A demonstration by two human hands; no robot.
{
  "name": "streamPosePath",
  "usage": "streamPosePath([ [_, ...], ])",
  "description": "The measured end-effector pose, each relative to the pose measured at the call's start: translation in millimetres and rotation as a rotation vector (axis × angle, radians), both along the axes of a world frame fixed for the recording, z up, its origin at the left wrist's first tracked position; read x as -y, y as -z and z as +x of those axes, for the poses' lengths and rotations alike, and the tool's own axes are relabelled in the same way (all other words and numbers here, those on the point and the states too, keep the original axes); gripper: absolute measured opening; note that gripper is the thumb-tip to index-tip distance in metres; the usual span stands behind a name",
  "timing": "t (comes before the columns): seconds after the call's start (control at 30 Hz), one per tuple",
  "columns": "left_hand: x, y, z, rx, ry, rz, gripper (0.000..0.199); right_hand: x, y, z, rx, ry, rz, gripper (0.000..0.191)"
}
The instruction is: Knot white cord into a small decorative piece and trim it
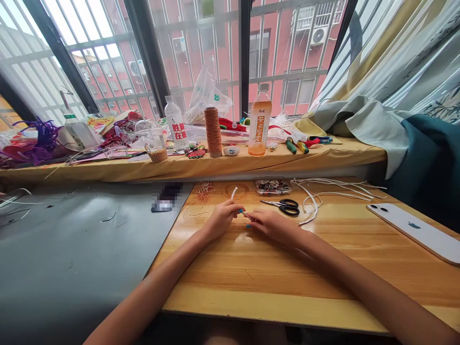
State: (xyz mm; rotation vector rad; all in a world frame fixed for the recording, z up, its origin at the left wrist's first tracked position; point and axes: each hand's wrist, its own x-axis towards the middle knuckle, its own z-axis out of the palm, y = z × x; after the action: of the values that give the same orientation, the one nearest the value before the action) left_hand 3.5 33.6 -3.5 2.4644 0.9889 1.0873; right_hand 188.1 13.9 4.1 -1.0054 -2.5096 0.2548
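Note:
Both hands meet above the wooden table point(215, 268), fingertips pinched close together. A short white cord end point(234, 192) sticks up out of my left hand point(223, 219), which is closed on the cord. My right hand point(271, 224) pinches the other end of a thin piece running between the two hands; its fingers hide most of it, so I cannot make out its kind. Just beyond the right hand lie black-handled scissors point(287, 207), blades pointing left. A loose coil of copper-coloured thread point(235, 192) rests behind the left hand, beside a tangled bunch of similar thread point(204, 192).
White cords point(334, 184) spread at the back right, near a clear box of small beads point(272, 186). A white phone point(413, 230) lies at the right. On the ledge stand a thread spool point(213, 132), a tea bottle point(260, 122), a clear bottle point(176, 127) and pliers point(296, 146).

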Motion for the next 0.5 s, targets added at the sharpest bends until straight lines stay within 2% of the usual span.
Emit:
streamPosePath([
  [0.07, 1, -1.0, 1, 0.0, -0.005, -0.017, 0.025, 0, 3.4, 0, 0.072, 0.047, 0.074, 0.024],
  [0.17, 1, -1.3, 2, 0.029, 0.014, -0.047, 0.025, 0, 4.2, -1, 0.051, 0.079, 0.075, 0.023],
  [0.23, 0, -0.6, 1, 0.025, 0.043, -0.028, 0.024, -1, 1.5, -1, -0.032, 0.083, -0.011, 0.024],
  [0.37, -2, 2.0, -1, -0.05, 0.082, 0.083, 0.026, -2, -5.3, -1, -0.198, 0.085, -0.295, 0.025],
  [0.5, -2, 2.2, -2, -0.051, 0.074, 0.083, 0.028, -3, -4.7, 2, -0.294, -0.008, -0.467, 0.026],
])
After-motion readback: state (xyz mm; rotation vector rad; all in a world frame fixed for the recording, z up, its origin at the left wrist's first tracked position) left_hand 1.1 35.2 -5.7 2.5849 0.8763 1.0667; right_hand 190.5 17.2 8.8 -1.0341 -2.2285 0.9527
